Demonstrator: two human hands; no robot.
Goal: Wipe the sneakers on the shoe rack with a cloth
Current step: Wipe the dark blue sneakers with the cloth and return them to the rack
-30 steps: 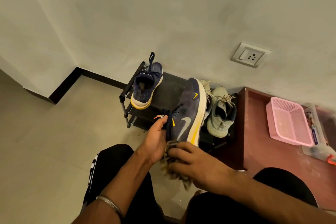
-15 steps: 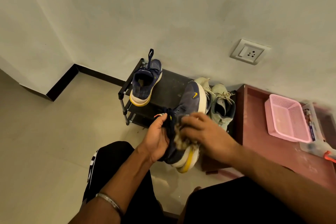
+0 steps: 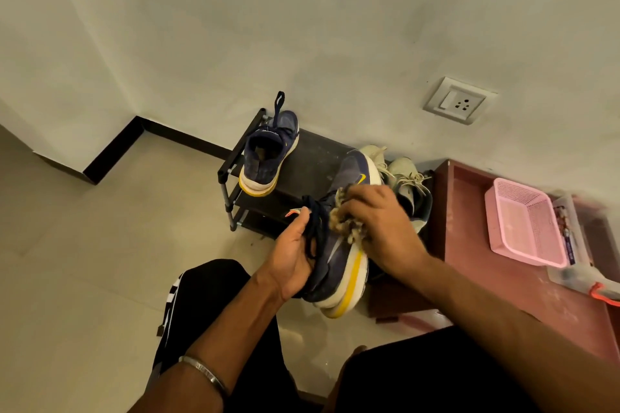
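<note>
My left hand [image 3: 291, 253] grips a navy sneaker [image 3: 345, 261] with a yellow and white sole, held on its side in front of the black shoe rack [image 3: 315, 161]. My right hand [image 3: 382, 225] holds a tan patterned cloth [image 3: 342, 221] bunched against the sneaker's upper, near the laces. The matching navy sneaker [image 3: 268, 154] stands on the rack's top shelf at the left. A pair of pale grey-green sneakers [image 3: 406, 184] sits on the rack at the right, partly hidden behind my right hand.
A reddish-brown low table [image 3: 503, 278] stands right of the rack with a pink plastic basket [image 3: 523, 221] and a clear box on it. A wall socket [image 3: 458, 100] is above. Beige tiled floor lies to the left. My knees in black trousers fill the lower frame.
The sneaker has been pulled down and nearer to me. My right hand with the cloth has moved from the heel end up along the shoe's side toward the laces.
</note>
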